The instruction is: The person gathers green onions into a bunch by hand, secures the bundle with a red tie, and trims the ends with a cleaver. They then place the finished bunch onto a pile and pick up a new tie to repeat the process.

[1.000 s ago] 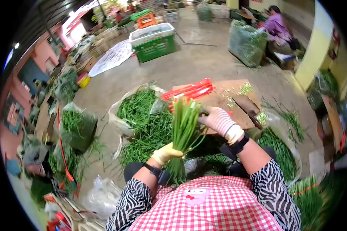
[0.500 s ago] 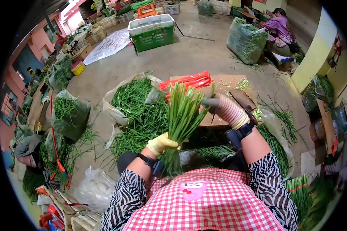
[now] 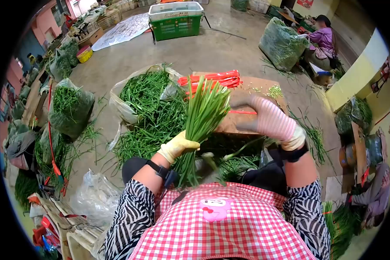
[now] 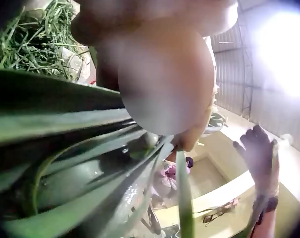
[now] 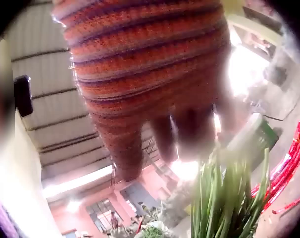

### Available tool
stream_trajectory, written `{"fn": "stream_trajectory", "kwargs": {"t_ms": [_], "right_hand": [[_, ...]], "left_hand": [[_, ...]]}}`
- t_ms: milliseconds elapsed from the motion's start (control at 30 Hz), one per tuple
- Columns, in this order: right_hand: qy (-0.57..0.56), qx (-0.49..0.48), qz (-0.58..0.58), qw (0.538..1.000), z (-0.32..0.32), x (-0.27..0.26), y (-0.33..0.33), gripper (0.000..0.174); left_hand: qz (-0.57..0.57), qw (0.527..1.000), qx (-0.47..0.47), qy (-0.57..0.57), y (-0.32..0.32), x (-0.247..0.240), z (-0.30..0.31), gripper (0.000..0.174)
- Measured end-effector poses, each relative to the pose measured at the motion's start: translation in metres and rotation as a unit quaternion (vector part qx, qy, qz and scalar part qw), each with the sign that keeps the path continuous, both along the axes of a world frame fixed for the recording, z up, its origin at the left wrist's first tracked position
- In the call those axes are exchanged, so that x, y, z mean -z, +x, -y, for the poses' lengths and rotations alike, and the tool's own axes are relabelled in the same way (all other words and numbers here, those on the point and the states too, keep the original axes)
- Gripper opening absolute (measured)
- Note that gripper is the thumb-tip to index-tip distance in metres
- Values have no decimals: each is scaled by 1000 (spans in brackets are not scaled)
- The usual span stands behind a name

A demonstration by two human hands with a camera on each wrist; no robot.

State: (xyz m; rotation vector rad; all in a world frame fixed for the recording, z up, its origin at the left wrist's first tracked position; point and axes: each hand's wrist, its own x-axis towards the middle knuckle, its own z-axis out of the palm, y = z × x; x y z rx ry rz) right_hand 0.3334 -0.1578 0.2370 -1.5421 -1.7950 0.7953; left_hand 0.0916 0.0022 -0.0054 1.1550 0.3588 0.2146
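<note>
The left hand [image 3: 177, 146], in a yellow glove, has its grip closed round the stems of a bunch of green leaves [image 3: 202, 113], held upright and tilted toward one o'clock above the person's lap. The right hand [image 3: 269, 119], in a striped knit glove, hovers at three o'clock of the leaf tips with fingers spread wide, holding nothing.

Behind the bunch sits a low wooden tabletop [image 3: 251, 83] with red bands [image 3: 210, 80] lying along its far edge and green scraps on it. At eleven o'clock an open sack of greens [image 3: 149, 108] rests on the concrete floor [image 3: 212, 52]. Farther off at twelve o'clock stands a green crate [image 3: 175, 21]. At two o'clock a stuffed bag [image 3: 281, 43] sits beside a seated person [image 3: 323, 41], near a yellow wall [image 3: 359, 73]. More bags of greens [image 3: 69, 106] line the nine o'clock side.
</note>
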Motion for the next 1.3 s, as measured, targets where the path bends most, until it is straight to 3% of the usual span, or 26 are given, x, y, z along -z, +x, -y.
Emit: {"fn": "stream_trajectory", "kwargs": {"t_ms": [67, 100, 300, 333, 433, 600, 700, 833, 900, 967, 1033, 1067, 1100, 1167, 1233, 1300], "right_hand": [[199, 74, 195, 958, -31, 40, 10, 42], [267, 94, 310, 908, -43, 45, 10, 42], [62, 43, 523, 849, -82, 64, 15, 25], [100, 35, 522, 846, -81, 68, 17, 19], [68, 15, 530, 845, -79, 71, 19, 20], [193, 30, 489, 850, -81, 85, 22, 7], [184, 80, 564, 801, -74, 75, 20, 8], [115, 217, 529, 813, -74, 49, 49, 15], [259, 331, 416, 806, -55, 40, 74, 21], [381, 382, 304, 785, -40, 37, 122, 22], [233, 383, 57, 892, -11, 21, 136, 23], [174, 330, -47, 927, -4, 31, 150, 19], [95, 277, -61, 954, 8, 34, 147, 24], [-94, 247, 57, 963, 26, 33, 117, 32], [-237, 145, 112, 954, 23, 43, 92, 45], [-59, 51, 219, 973, 11, 102, 89, 57]], "left_hand": [[10, 1000, -17, -13, 2, -4, 5, 60], [7, 1000, -19, -7, 2, -2, 7, 60], [-13, 1000, -21, 15, 3, -3, 7, 54], [-19, 999, -18, 19, 2, 0, 6, 53], [-9, 1000, -24, 11, 2, 6, 7, 53], [-6, 1000, -4, -6, 3, 5, 7, 55], [-47, 999, 21, 4, 1, 4, 6, 58], [-24, 999, 22, -22, 0, 4, 8, 62], [-12, 999, 23, -33, -2, 1, 6, 63], [-19, 1000, -1, -19, -5, -2, 3, 61], [-18, 999, -31, -18, -10, 1, -2, 60], [-2, 998, -61, -21, -10, -9, 0, 56], [10, 997, -82, 0, -11, -12, -1, 48], [14, 994, -104, -2, -14, -10, -12, 52], [15, 991, -131, 13, -12, -20, -17, 45], [42, 984, -171, 37, 0, -31, -13, 46]]}}
